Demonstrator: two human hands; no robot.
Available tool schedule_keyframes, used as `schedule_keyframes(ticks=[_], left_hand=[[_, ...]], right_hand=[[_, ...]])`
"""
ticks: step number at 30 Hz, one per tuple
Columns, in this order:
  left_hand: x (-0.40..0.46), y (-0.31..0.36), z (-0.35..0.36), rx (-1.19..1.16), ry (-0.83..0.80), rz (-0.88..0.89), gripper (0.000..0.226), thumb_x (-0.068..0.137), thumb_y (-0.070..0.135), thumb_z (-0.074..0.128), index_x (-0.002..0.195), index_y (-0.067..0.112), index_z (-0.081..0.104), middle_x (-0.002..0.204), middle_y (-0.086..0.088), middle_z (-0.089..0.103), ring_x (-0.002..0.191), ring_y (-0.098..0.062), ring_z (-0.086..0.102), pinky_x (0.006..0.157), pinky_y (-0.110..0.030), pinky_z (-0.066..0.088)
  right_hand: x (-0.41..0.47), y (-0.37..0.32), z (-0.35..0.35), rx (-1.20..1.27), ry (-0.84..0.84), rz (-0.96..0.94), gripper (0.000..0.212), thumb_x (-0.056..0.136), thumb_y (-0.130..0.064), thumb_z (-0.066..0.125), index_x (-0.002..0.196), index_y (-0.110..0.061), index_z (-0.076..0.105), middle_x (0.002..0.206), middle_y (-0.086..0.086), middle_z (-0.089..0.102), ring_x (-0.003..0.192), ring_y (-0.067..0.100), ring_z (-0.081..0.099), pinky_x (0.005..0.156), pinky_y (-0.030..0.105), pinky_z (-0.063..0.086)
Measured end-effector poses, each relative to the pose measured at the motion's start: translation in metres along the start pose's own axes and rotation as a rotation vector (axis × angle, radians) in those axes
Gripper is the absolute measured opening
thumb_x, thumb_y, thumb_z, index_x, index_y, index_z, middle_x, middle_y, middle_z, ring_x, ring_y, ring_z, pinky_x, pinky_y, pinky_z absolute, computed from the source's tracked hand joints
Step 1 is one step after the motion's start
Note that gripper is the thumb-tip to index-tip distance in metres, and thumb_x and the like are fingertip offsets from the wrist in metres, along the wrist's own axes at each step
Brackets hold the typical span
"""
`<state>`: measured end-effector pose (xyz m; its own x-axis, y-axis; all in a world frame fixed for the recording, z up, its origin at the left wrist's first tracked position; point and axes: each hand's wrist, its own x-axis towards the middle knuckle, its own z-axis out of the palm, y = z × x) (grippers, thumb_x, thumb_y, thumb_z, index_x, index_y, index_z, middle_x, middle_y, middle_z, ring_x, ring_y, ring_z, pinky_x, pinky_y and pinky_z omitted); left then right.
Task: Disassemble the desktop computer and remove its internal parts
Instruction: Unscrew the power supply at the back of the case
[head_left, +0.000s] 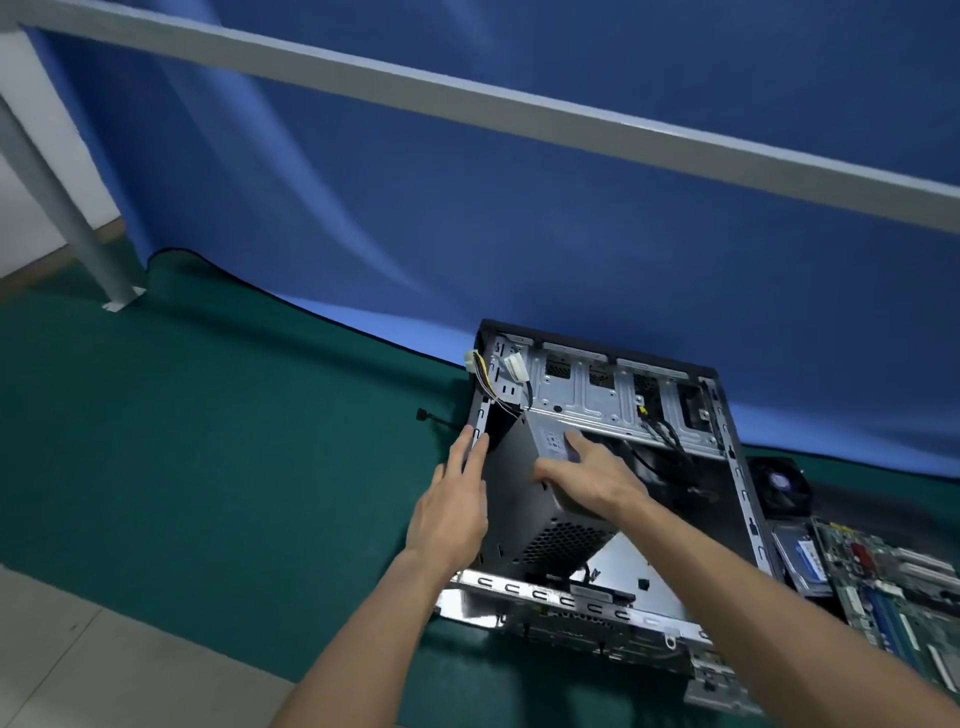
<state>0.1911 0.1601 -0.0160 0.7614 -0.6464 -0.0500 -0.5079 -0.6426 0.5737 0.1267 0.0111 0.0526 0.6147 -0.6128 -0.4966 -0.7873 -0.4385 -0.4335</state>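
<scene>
An open desktop computer case (737, 467) lies on its side on a green mat (208, 441). Inside its left part sits a grey power supply box (524, 504), tilted, with a perforated end facing me and white connectors on coloured wires (511, 371) running from its far end. My right hand (587, 478) grips the top edge of the power supply, thumb on its left face and fingers over the label. With straight fingers, my left hand (457, 509) presses against the case's left rim beside the box.
To the right of the case lie a black cooler fan (779, 486), a hard drive (800, 558) and a green motherboard (898, 597). A blue cloth (519, 208) hangs behind the mat. A grey metal frame leg (72, 218) stands at the left. A small black cable end (423, 414) lies left of the case.
</scene>
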Motion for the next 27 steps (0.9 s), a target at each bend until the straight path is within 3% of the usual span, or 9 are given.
schedule_keyframes(ticks=[3,5,9,11,12,15,21,25,27], left_hand=[[-0.001,-0.001,0.000,0.016,0.003,0.018,0.048,0.101,0.026,0.030,0.148,0.022,0.018,0.155,0.018,-0.004,0.124,-0.023,0.039,0.087,-0.038,0.046],[-0.001,-0.001,-0.001,0.044,0.004,0.023,0.048,0.101,0.027,0.029,0.147,0.021,0.020,0.156,0.017,-0.003,0.122,-0.021,0.040,0.088,-0.038,0.045],[0.002,-0.002,0.002,0.129,0.029,0.038,0.050,0.100,0.030,0.032,0.148,0.019,0.020,0.158,0.009,0.001,0.131,-0.018,0.032,0.105,-0.034,0.033],[0.003,-0.001,0.004,0.256,0.043,0.063,0.052,0.100,0.031,0.033,0.148,0.018,0.018,0.158,0.001,0.005,0.138,-0.019,0.022,0.112,-0.033,0.023],[0.003,0.001,0.005,0.332,0.048,0.077,0.054,0.099,0.030,0.034,0.149,0.016,0.015,0.158,-0.002,0.006,0.141,-0.020,0.017,0.114,-0.034,0.018],[0.008,0.011,0.005,0.460,0.045,0.124,0.063,0.096,0.018,0.039,0.150,0.011,0.007,0.158,-0.007,0.001,0.145,-0.021,0.003,0.117,-0.036,0.004],[0.037,0.057,0.009,0.324,0.033,0.208,0.085,0.083,0.000,0.053,0.151,0.017,0.005,0.158,-0.004,-0.005,0.145,-0.019,-0.006,0.116,-0.032,-0.002],[0.062,0.076,0.017,0.404,-0.042,0.247,0.074,0.088,0.009,0.058,0.148,0.024,0.019,0.158,-0.004,0.010,0.145,-0.022,0.000,0.116,-0.036,-0.002],[0.069,0.084,0.018,0.449,-0.054,0.260,0.055,0.088,0.014,0.057,0.139,0.020,0.039,0.151,-0.007,0.030,0.144,-0.023,0.012,0.118,-0.040,0.002]], right_hand=[[-0.006,-0.002,-0.017,-0.067,0.057,-0.071,0.074,0.064,-0.059,0.063,0.132,-0.038,0.044,0.097,-0.010,0.061,0.090,0.016,0.055,0.076,0.031,0.046],[-0.008,-0.005,-0.033,-0.129,0.094,-0.131,0.070,0.064,-0.059,0.062,0.128,-0.035,0.047,0.104,-0.007,0.064,0.085,0.016,0.052,0.071,0.030,0.045],[-0.017,-0.003,-0.071,-0.230,0.106,-0.224,0.078,0.060,-0.056,0.061,0.135,-0.046,0.043,0.088,-0.012,0.064,0.090,0.016,0.057,0.067,0.028,0.045],[-0.026,0.000,-0.083,-0.375,0.120,-0.292,0.083,0.053,-0.058,0.054,0.134,-0.052,0.041,0.108,-0.002,0.061,0.106,0.019,0.052,0.067,0.029,0.038],[-0.030,0.002,-0.089,-0.445,0.125,-0.325,0.084,0.050,-0.059,0.050,0.134,-0.054,0.041,0.115,0.002,0.056,0.113,0.020,0.047,0.069,0.031,0.035],[-0.041,0.011,-0.107,-0.527,0.117,-0.385,0.082,0.050,-0.060,0.047,0.132,-0.057,0.040,0.105,-0.002,0.049,0.107,0.017,0.043,0.071,0.031,0.032],[-0.058,0.025,-0.142,-0.467,0.119,-0.475,0.078,0.050,-0.057,0.052,0.127,-0.060,0.042,0.102,-0.013,0.048,0.101,0.010,0.044,0.073,0.030,0.039],[-0.066,0.033,-0.164,-0.349,0.113,-0.467,0.074,0.047,-0.057,0.054,0.120,-0.064,0.047,0.094,-0.019,0.050,0.094,0.007,0.047,0.076,0.028,0.045],[-0.068,0.040,-0.172,-0.286,0.106,-0.459,0.073,0.046,-0.056,0.056,0.119,-0.064,0.048,0.086,-0.025,0.046,0.090,0.005,0.047,0.073,0.025,0.044]])
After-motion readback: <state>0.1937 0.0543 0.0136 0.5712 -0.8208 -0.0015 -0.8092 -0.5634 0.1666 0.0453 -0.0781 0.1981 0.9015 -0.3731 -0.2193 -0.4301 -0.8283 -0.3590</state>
